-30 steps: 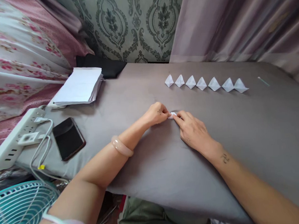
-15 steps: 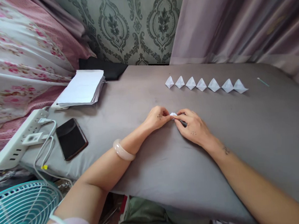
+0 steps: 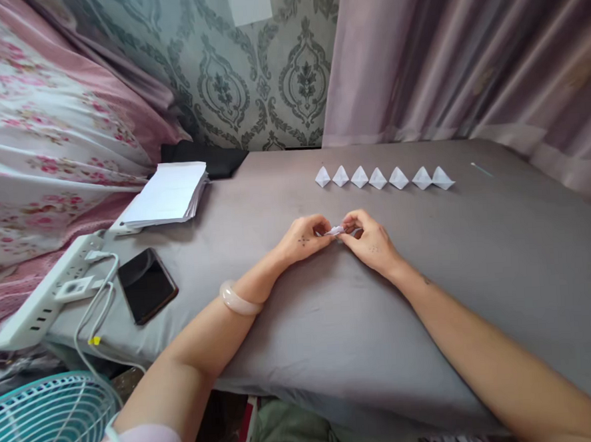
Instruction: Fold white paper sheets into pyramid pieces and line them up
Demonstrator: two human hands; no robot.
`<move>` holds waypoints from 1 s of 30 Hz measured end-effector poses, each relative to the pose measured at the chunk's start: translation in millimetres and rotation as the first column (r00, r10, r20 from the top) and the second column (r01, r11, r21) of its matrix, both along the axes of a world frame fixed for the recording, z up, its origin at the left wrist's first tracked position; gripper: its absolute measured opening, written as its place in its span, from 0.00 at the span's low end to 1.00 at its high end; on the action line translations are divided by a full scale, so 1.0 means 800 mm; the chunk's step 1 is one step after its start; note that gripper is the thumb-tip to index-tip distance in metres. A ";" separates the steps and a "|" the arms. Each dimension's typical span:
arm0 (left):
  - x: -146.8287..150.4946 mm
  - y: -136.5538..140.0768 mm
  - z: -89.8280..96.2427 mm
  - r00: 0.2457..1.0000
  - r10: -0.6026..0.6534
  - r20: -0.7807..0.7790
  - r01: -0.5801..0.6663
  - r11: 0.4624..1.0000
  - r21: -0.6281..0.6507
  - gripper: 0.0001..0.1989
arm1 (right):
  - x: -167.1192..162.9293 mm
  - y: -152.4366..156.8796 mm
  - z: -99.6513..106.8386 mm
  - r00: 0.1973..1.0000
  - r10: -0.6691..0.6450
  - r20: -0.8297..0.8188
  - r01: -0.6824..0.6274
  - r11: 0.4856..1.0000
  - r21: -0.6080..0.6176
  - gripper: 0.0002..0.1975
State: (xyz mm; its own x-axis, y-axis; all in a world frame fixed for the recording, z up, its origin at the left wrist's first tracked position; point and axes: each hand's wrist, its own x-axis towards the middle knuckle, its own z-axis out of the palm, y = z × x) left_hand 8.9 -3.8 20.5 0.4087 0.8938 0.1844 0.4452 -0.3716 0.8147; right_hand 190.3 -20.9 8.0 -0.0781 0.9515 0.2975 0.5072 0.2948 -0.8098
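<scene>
A small folded white paper [image 3: 335, 230] is pinched between my two hands over the middle of the table. My left hand [image 3: 306, 239] grips its left end with thumb and fingers. On the other side, my right hand [image 3: 369, 242] is closed on the right end. Most of the paper is hidden by the fingers, so its full shape cannot be made out. Beyond my hands stands a row of several folded white paper boats [image 3: 359, 177], pointed at the top.
A stack of white paper [image 3: 168, 192] lies at the back left, with a black cloth [image 3: 212, 161] behind it. Nearer are a phone [image 3: 148, 287] and a power strip [image 3: 54, 292] with cables. A teal fan [image 3: 52, 422] stands below the table's left edge. A thin stick [image 3: 481, 169] lies at the far right.
The view has tilted up and turned slightly right. My right fingers have shifted from lying over the paper to pinching its right end, and the paper now looks tilted.
</scene>
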 end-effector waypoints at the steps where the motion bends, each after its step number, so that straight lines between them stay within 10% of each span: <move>1: 0.000 0.000 0.001 0.999 -0.016 0.050 0.016 1.000 0.010 0.11 | 0.001 -0.001 0.003 0.999 0.011 -0.039 -0.011 1.000 0.013 0.14; 7: 0.002 -0.002 0.009 0.940 -0.115 0.320 0.090 0.992 0.091 0.13 | 0.013 -0.007 0.019 0.977 0.144 -0.156 -0.151 0.988 -0.034 0.15; 19: 0.006 -0.014 0.025 0.974 -0.073 0.213 0.010 0.959 0.283 0.15 | 0.009 -0.024 0.047 0.992 0.107 -0.061 -0.089 0.966 0.243 0.12; 30: -0.007 -0.012 0.028 0.990 -0.093 -0.105 0.140 0.718 0.682 0.11 | 0.016 -0.028 0.049 0.974 0.046 0.221 -0.154 0.852 0.500 0.11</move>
